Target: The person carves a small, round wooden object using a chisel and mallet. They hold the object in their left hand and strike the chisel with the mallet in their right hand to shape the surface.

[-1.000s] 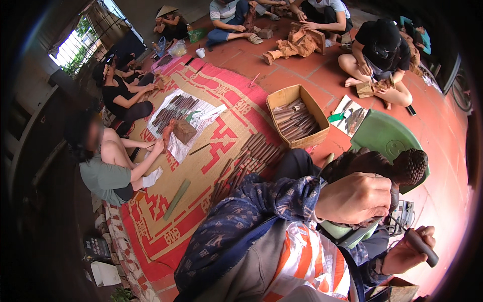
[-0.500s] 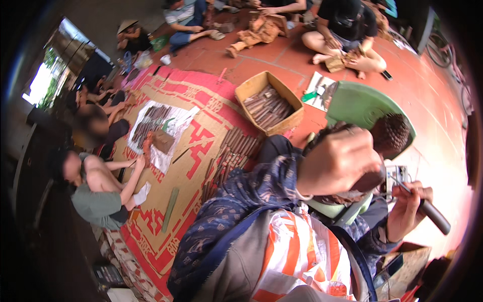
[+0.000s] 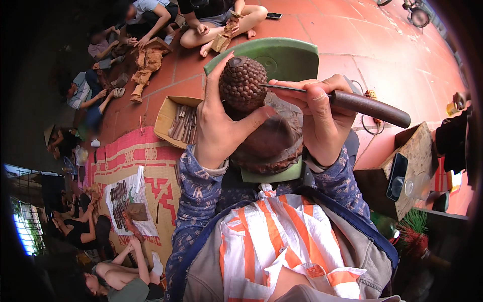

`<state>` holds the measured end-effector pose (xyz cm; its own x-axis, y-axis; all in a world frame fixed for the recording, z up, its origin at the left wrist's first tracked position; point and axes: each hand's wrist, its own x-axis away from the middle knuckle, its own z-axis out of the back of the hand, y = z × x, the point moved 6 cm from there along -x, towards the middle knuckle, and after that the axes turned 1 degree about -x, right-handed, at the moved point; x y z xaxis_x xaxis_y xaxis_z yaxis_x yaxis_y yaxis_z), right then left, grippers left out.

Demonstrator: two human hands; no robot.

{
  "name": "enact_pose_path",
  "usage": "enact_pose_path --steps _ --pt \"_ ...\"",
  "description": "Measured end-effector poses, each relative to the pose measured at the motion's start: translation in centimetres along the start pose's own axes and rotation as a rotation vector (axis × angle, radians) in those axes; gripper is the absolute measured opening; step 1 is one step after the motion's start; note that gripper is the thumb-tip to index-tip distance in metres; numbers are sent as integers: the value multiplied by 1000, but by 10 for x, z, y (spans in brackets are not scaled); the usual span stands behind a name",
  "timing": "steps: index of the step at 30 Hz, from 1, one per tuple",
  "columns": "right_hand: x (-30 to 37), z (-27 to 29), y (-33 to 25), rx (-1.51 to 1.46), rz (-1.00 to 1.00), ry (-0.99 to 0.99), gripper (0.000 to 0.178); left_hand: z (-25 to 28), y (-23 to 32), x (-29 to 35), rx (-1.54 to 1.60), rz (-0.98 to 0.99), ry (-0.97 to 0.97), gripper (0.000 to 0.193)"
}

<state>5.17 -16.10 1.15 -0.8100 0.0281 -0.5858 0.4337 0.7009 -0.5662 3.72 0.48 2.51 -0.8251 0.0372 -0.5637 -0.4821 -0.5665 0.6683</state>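
Note:
A dark brown wooden carving (image 3: 266, 138) sits on a pale green support in front of my body. Its rounded top is covered in small knobs (image 3: 243, 83). My left hand (image 3: 219, 116) holds the carving from the left, fingers along the side of the knobbed top and thumb reaching across below it. In my right hand (image 3: 322, 108) is a carving chisel with a thick dark handle (image 3: 372, 106). Its thin blade points left, and the tip meets the right side of the knobs. Whether the tip cuts into the wood I cannot tell.
Behind the carving stands a green plastic chair back (image 3: 297, 55). A box (image 3: 166, 118) of wooden-handled tools lies left, near a cloth with more tools (image 3: 126, 199). At right a wooden box (image 3: 410, 151) carries a phone (image 3: 397, 176). Several people sit on the floor with carvings.
My left hand, closed and raised in front of the carving before, now grips its knobbed top. My right hand has brought the chisel's tip to the knobs. The view has turned.

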Motion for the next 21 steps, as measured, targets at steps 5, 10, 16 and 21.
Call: enact_pose_path --steps 5,10,16,21 --pt "2 -3 7 -98 -4 5 7 0 -1 0 0 -2 18 78" --pt "2 -3 10 -72 26 -11 7 0 0 1 -18 -36 43 77" --pt "0 -3 5 82 53 -34 10 0 -1 2 -30 -25 49 76" --pt "-15 -7 -2 141 58 -118 9 -1 -7 3 20 44 26 77"
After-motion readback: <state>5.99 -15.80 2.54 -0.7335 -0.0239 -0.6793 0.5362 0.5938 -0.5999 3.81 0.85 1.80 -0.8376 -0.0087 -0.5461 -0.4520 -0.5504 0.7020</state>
